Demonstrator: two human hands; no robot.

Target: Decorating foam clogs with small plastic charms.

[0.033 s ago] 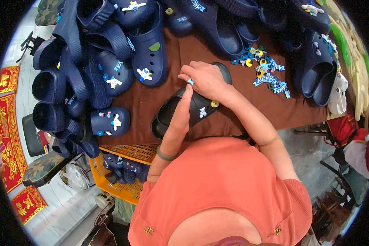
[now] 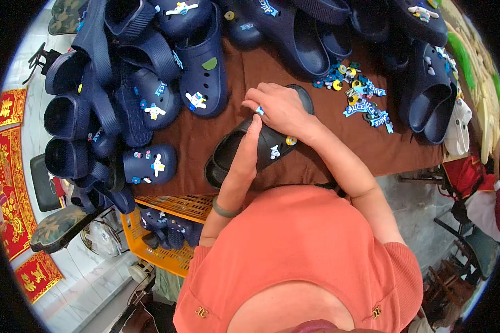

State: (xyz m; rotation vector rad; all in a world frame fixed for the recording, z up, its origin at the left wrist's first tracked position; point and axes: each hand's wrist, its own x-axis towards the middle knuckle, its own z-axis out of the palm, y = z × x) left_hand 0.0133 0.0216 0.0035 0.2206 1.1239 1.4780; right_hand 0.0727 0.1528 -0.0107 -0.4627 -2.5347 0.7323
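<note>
A black clog (image 2: 269,143) lies at a slant before me on the brown cloth (image 2: 316,169). My left hand (image 2: 248,147) grips its side, thumb up on the outside and fingers hidden in the shoe's opening. Over the toe end my right hand (image 2: 280,111) is bent, pinching a small blue charm (image 2: 259,110) just above the left thumb. On the clog's upper sit a white bear-shaped charm (image 2: 275,152) and a round yellow charm (image 2: 290,141). Right of the toe, a loose pile of blue, yellow and black charms (image 2: 361,102) rests on the cloth.
Navy clogs (image 2: 203,77) with charms crowd the table's left and far sides. More navy clogs (image 2: 432,94) and a white clog (image 2: 458,127) stand at the right edge. Below the table's front edge is an orange crate (image 2: 161,258) holding clogs. A camouflage-covered seat (image 2: 64,227) stands lower left.
</note>
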